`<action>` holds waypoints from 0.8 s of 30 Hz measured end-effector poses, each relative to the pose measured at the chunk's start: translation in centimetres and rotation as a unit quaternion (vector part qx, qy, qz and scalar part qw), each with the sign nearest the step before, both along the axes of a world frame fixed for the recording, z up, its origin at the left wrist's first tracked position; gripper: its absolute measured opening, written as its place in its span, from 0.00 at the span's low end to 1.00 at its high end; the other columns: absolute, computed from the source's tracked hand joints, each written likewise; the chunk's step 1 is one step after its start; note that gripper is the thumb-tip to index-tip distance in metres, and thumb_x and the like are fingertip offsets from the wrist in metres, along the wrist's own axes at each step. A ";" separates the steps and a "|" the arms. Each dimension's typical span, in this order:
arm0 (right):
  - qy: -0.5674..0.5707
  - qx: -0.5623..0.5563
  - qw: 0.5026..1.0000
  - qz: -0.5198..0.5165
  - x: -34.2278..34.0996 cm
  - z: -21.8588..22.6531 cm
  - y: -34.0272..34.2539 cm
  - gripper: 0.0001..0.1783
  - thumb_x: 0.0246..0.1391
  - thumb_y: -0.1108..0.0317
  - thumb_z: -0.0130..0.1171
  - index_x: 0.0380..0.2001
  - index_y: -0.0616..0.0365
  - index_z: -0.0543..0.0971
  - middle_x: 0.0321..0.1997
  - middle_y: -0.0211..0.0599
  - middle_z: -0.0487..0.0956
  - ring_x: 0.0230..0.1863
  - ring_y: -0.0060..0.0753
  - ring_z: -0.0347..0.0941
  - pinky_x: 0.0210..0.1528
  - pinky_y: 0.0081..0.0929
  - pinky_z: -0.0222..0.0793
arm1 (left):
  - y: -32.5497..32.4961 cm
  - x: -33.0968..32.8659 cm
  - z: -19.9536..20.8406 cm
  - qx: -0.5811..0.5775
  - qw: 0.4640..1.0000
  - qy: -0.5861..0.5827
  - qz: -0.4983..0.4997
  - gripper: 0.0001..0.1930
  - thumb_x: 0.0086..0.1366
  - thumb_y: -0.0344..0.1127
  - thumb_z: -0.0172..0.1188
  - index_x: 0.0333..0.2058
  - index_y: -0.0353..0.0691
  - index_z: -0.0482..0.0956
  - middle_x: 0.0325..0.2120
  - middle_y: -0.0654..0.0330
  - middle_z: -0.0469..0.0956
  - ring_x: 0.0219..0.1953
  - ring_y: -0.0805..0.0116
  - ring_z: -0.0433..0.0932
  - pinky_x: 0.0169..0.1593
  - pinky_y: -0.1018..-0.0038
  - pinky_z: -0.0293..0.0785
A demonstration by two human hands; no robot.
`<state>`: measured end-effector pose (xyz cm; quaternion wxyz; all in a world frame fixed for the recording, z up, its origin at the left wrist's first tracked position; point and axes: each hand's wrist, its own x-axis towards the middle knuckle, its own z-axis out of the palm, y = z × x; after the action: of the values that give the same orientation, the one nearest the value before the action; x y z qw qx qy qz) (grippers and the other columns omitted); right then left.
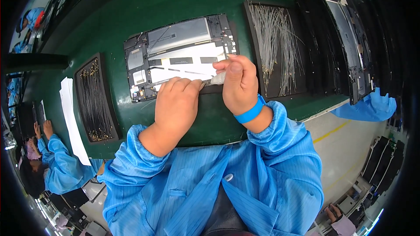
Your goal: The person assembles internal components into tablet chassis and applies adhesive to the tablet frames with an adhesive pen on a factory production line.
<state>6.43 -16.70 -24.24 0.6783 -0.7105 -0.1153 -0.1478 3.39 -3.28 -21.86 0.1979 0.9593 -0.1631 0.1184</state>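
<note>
At the bottom centre of the frame is the person's blue striped jacket (188, 192), its sleeves gathered at both wrists. A blue wristband (250, 112) circles the right wrist. The left hand (177, 102) lies palm down with fingers curled at the lower edge of an opened flat device (183, 60); whether its fingertips grip anything cannot be told. The right hand (239, 78) has its thumb and fingers drawn narrow over the device's lower right, beside a whitish covering (218, 78); what they pinch, if anything, is too small to tell.

The device lies at upper centre on the green worktop (205, 133), a grey battery (179, 35) along its upper part and a bright silvery sheet below. A dark tray (252, 30) of grey cables lies to its right; white paper strips (70, 109) and dark cables (94, 100) lie left. At upper right stand black device frames (348, 39). Farther off, at left, is a co-worker's blue sleeve (65, 164).
</note>
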 end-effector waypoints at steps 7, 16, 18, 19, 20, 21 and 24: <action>-0.088 -0.321 0.935 0.121 1.1 3.4 1.6 0.09 0.46 0.63 0.48 0.21 0.58 0.69 0.20 0.45 0.72 0.24 0.45 0.69 0.27 0.33 0.66 | 0.9 -0.1 0.4 0.038 0.999 0.034 -0.007 0.06 0.43 0.28 0.51 0.24 0.40 0.73 0.20 0.61 0.69 0.29 0.62 0.68 0.34 0.70 0.63; 0.420 -0.024 0.907 -0.035 2.9 4.0 -2.6 0.24 0.47 0.58 0.47 0.46 0.61 0.64 0.24 0.37 0.71 0.18 0.24 0.66 0.22 0.20 0.63 | 8.1 0.3 0.8 0.218 0.886 -0.210 0.352 0.13 0.49 0.35 0.54 0.34 0.36 0.70 0.32 0.49 0.69 0.34 0.52 0.67 0.38 0.64 0.62; 0.459 -0.057 0.887 0.001 2.1 3.8 -3.6 0.29 0.46 0.56 0.47 0.48 0.65 0.61 0.24 0.35 0.70 0.15 0.22 0.62 0.18 0.18 0.60 | 8.9 -1.7 -0.4 -0.047 0.960 0.011 0.275 0.19 0.52 0.36 0.54 0.39 0.28 0.67 0.36 0.45 0.68 0.39 0.50 0.67 0.41 0.66 0.63; 0.490 -0.088 0.867 0.034 2.2 3.9 -3.7 0.28 0.46 0.55 0.47 0.46 0.66 0.62 0.23 0.35 0.70 0.14 0.22 0.62 0.16 0.18 0.59 | 8.6 -2.4 -1.1 -0.067 0.956 0.018 0.285 0.20 0.52 0.36 0.54 0.40 0.27 0.66 0.35 0.44 0.68 0.38 0.51 0.67 0.42 0.66 0.63; 0.520 -0.118 0.844 0.060 2.4 4.0 -3.7 0.29 0.47 0.54 0.47 0.44 0.68 0.63 0.23 0.34 0.69 0.14 0.21 0.61 0.15 0.18 0.59 | 8.5 -2.3 -1.8 -0.089 0.953 0.024 0.289 0.22 0.52 0.37 0.55 0.41 0.26 0.65 0.35 0.43 0.68 0.38 0.51 0.67 0.42 0.66 0.63; 0.567 -0.086 0.811 0.119 2.7 4.2 -3.6 0.29 0.46 0.52 0.48 0.41 0.69 0.64 0.22 0.34 0.69 0.14 0.21 0.61 0.14 0.17 0.58 | 8.7 -1.9 -1.7 -0.091 0.953 0.021 0.289 0.22 0.52 0.37 0.55 0.41 0.26 0.65 0.35 0.43 0.68 0.38 0.51 0.67 0.42 0.66 0.63; 0.637 -0.051 0.738 0.217 2.4 5.6 -2.7 0.28 0.45 0.47 0.50 0.32 0.68 0.68 0.19 0.33 0.68 0.12 0.19 0.59 0.11 0.15 0.56 | 9.1 -0.9 -1.3 -0.200 0.899 0.071 0.384 0.28 0.54 0.38 0.53 0.49 0.28 0.56 0.39 0.43 0.66 0.39 0.56 0.67 0.42 0.69 0.63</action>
<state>8.88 -19.38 -18.62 0.5701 -0.6277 0.1853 0.4965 2.51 5.86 -23.13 0.3355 0.8935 0.2597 0.1473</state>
